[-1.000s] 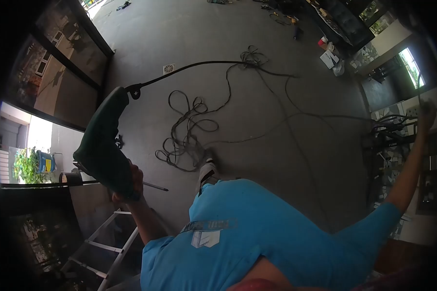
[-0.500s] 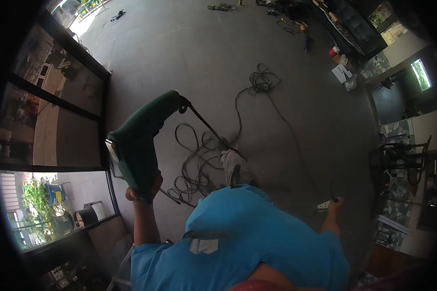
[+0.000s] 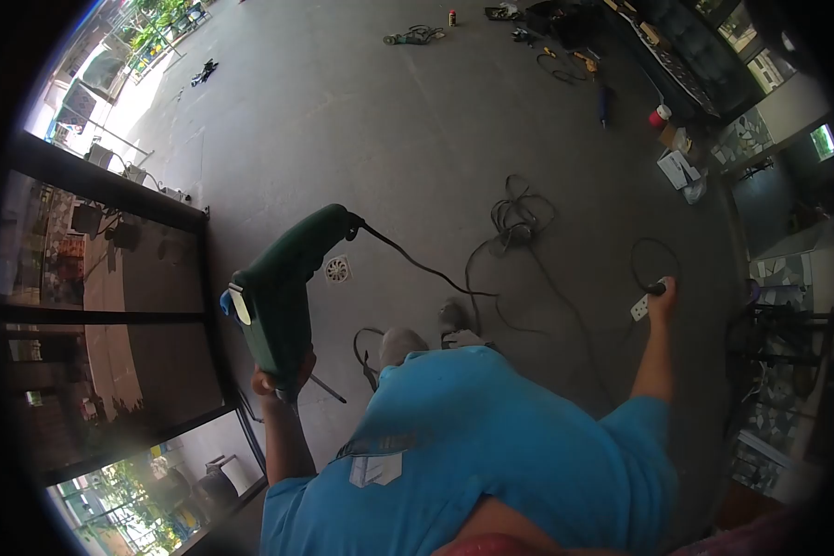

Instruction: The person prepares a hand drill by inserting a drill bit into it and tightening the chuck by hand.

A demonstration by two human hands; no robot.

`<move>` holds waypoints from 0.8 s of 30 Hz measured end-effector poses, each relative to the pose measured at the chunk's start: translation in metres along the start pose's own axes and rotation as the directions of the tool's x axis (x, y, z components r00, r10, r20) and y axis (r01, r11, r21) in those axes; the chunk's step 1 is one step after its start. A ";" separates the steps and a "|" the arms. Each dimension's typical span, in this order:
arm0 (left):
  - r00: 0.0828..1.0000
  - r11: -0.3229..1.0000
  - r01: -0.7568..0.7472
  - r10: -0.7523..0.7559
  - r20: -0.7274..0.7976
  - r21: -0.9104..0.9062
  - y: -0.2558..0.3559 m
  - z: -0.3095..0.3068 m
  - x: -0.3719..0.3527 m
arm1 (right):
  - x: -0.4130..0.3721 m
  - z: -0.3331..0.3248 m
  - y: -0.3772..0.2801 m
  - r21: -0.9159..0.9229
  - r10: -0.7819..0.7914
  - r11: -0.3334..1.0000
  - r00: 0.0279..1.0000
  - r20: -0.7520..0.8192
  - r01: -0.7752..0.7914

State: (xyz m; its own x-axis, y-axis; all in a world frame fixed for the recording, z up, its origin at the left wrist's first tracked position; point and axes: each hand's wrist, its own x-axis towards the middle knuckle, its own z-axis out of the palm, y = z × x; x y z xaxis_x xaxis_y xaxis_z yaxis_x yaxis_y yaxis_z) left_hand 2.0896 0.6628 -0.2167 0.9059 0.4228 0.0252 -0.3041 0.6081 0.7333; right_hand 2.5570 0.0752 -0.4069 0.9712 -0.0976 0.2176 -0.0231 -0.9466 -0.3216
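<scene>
My left hand (image 3: 283, 375) is wrapped round the front end of a green corded power drill (image 3: 283, 306), held up at the left with its handle pointing away from me. A thin dark rod sticks out beside that hand. From the handle, the drill's black cord (image 3: 408, 255) droops towards the floor near my shoes (image 3: 452, 317). Out to the right, my right hand (image 3: 663, 298) is closed on a white extension socket (image 3: 639, 307) with a dark cord looping above it.
A tangled cable (image 3: 519, 222) lies on the grey floor ahead, beyond a round floor drain (image 3: 338, 269). Framed glass panels (image 3: 102, 315) stand close on my left. Farther off are a green power tool (image 3: 414, 36), a dark sofa (image 3: 681, 60) and a white box (image 3: 678, 170).
I have moved forward over the floor, and the drain has come into view. My right hand has risen with the extension socket. Most of the near cable coils are now out of sight.
</scene>
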 end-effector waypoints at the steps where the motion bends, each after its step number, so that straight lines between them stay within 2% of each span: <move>1: 1.000 1.000 0.012 -0.012 -0.001 0.012 0.007 -0.005 0.025 | 0.034 0.009 -0.010 0.031 -0.061 0.998 0.997 -0.055 0.062; 5: 1.000 1.000 0.010 -0.010 -0.025 0.011 0.017 -0.040 0.123 | 0.138 0.005 -0.063 0.018 -0.051 0.998 0.986 -0.161 0.054; 7: 0.998 0.999 -0.030 0.028 -0.052 -0.035 0.016 -0.065 0.177 | 0.185 0.000 -0.080 0.063 0.071 0.996 0.966 -0.250 -0.057; 8: 0.997 0.997 -0.049 0.045 -0.064 -0.059 0.018 -0.076 0.207 | 0.207 -0.002 -0.090 0.054 0.074 0.997 0.964 -0.256 -0.062; 10: 0.999 0.998 -0.034 0.033 -0.019 -0.045 0.029 -0.101 0.277 | 0.249 -0.007 -0.124 0.142 0.191 0.979 0.902 -0.387 -0.146; 11: 1.000 0.998 -0.026 0.026 -0.005 -0.049 0.035 -0.116 0.314 | 0.268 -0.011 -0.144 0.139 0.200 0.978 0.896 -0.397 -0.156; 13: 0.995 0.999 -0.004 0.008 0.103 -0.043 0.048 -0.145 0.382 | 0.302 -0.029 -0.181 0.021 0.154 0.986 0.845 -0.512 -0.167; 17: 0.992 0.997 0.005 0.004 0.123 -0.071 0.080 -0.179 0.527 | 0.375 -0.062 -0.275 0.010 0.177 0.979 0.820 -0.545 -0.205; 19: 0.963 0.991 0.061 -0.026 0.269 -0.122 0.096 -0.190 0.596 | 0.410 -0.083 -0.322 0.043 0.134 0.991 0.861 -0.491 -0.130; 20: 0.965 0.988 0.057 -0.016 0.262 -0.146 0.104 -0.191 0.628 | 0.427 -0.089 -0.336 0.030 0.145 0.988 0.859 -0.491 -0.149; 22: 0.957 0.985 0.084 -0.037 0.286 -0.154 0.117 -0.196 0.692 | 0.468 -0.093 -0.364 -0.050 -0.027 0.999 0.872 -0.488 0.003; 23: 0.953 0.983 0.095 -0.044 0.299 -0.159 0.121 -0.200 0.725 | 0.488 -0.090 -0.378 -0.055 -0.015 0.998 0.870 -0.493 -0.014; 24: 0.959 0.979 0.104 -0.051 0.279 -0.178 0.122 -0.201 0.756 | 0.508 -0.085 -0.391 -0.109 -0.116 0.991 0.873 -0.474 0.073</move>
State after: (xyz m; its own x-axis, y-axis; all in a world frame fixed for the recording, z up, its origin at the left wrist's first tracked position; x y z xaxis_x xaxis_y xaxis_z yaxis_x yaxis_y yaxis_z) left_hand 2.6784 1.1921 -0.2445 0.9663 0.1869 0.1767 -0.2563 0.7585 0.5991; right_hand 3.0389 0.3699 -0.0920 0.7379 -0.1206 0.6641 0.0223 -0.9790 -0.2026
